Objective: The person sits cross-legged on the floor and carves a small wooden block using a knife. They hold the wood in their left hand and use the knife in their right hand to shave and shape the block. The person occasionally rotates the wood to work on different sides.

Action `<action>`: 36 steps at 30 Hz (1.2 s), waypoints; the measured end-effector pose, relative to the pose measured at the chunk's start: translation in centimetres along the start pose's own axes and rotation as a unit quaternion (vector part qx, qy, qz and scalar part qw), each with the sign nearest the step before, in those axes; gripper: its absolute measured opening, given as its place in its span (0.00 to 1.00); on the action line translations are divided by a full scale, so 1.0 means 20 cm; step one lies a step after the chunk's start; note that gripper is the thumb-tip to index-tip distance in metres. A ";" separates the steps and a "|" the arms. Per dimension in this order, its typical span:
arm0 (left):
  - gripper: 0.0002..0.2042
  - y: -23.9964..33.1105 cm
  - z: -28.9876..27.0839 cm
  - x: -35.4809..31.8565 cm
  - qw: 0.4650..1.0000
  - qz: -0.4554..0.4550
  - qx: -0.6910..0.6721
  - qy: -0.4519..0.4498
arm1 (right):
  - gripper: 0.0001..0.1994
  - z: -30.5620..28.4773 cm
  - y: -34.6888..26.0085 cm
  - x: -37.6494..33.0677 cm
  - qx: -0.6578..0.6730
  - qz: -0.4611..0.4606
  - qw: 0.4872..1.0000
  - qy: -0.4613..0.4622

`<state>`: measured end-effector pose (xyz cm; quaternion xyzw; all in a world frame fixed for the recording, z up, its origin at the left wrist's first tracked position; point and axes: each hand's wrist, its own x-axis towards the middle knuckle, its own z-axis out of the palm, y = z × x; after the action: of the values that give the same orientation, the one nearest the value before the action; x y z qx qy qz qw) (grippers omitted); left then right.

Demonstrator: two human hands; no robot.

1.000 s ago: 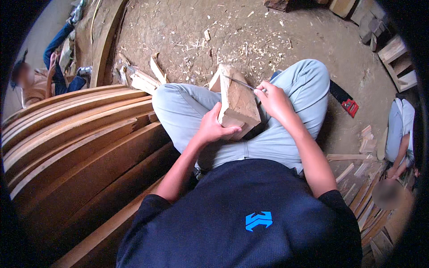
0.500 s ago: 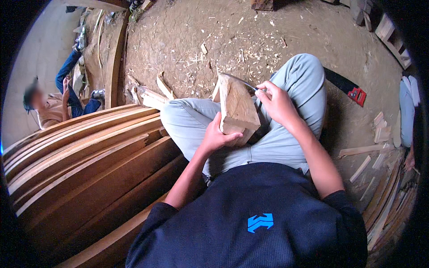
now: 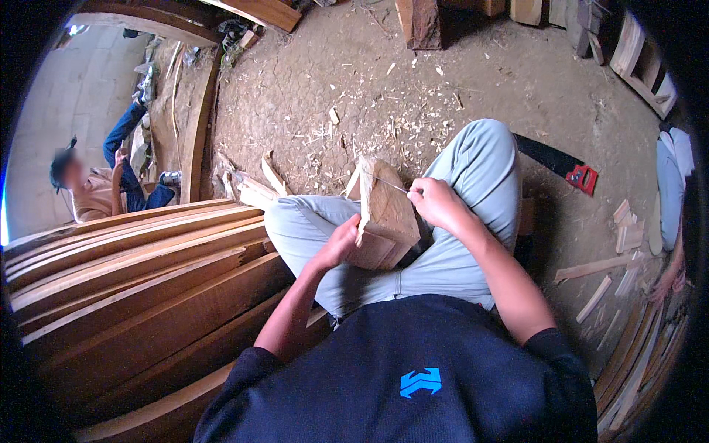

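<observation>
We find the wooden block [image 3: 395, 221] in the person's lap, between the bent legs. The left hand [image 3: 342, 242] grasps its left side; the right hand [image 3: 436, 202] pinches a slim metal tool [image 3: 389, 182] set across the upper face. We judge that the tool could skid off the edge toward the left fingers or thigh, caused by one-sided grip and unclamped support.

woodworking shop from where i stand, a rough one with a dirt floor [image 3: 546, 88]. long planks [image 3: 140, 255] stacked up on one side, wood chips [image 3: 401, 127] scattered about, red-handled handsaw [image 3: 550, 158] and offcuts [image 3: 629, 235] lying around.
</observation>
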<state>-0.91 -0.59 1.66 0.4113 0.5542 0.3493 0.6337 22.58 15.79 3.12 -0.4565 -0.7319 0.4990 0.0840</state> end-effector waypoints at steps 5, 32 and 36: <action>0.35 0.04 -0.06 0.17 0.992 -0.108 0.006 0.062 | 0.10 0.04 0.05 0.03 0.008 -0.006 0.999 -0.038; 0.12 0.31 -0.38 0.69 0.901 0.145 -0.194 0.360 | 0.11 -0.14 0.02 0.01 0.586 0.024 0.809 -0.031; 0.16 0.04 -0.37 0.93 0.890 0.073 -0.159 0.421 | 0.12 -0.16 0.01 0.00 0.583 0.027 0.811 -0.037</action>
<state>-5.67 17.37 -5.68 0.1590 0.6747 0.6181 0.3708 24.54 17.89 4.55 -0.3230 -0.2938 0.8503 0.2940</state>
